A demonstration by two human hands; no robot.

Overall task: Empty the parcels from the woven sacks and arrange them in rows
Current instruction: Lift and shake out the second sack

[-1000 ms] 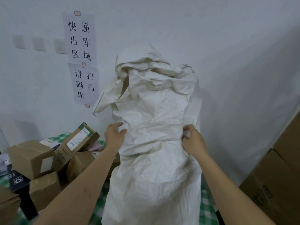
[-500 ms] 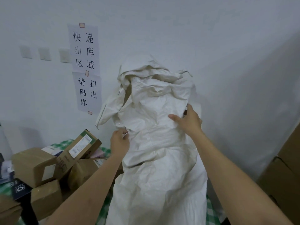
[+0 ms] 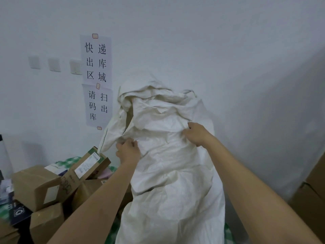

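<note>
Right hand lower on sack | left hand gripping higher

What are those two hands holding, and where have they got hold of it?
Both grip the white woven sack. The left hand pinches the cloth on its left side, and the right hand bunches a fold a little higher on the right, below the crumpled top.

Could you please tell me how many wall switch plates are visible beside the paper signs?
3: left plate, middle plate, right plate touching the upper sign's edge; more may be hidden behind it.
</note>
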